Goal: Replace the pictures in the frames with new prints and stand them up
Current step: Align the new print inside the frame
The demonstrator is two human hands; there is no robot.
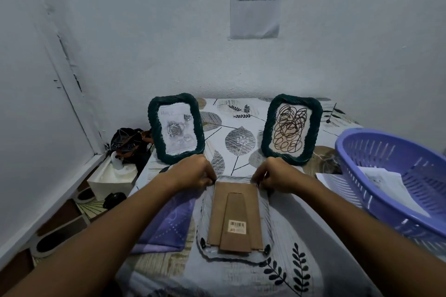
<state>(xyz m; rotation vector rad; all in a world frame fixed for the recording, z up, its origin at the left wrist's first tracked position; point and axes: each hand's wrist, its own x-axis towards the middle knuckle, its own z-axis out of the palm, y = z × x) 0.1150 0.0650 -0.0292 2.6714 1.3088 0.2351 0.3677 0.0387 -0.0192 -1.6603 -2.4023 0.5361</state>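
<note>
Basket [395, 176] right of face-down frame [235, 218]; standing frames [176, 125] behind hands.

Desk [241, 113] draped in a pale cloth printed with grey and black leaves. Far left, a dark green frame [177, 125] stands upright showing a rose print; far right, a second dark green frame [291, 129] stands upright showing a print of looping lines. Near centre, a pale frame [235, 218] lies face down, its brown backing board and folded stand uppermost. A purple cloth [166, 224] lies just left of it. At right, a purple slotted basket [395, 183] holds paper sheets.
</note>
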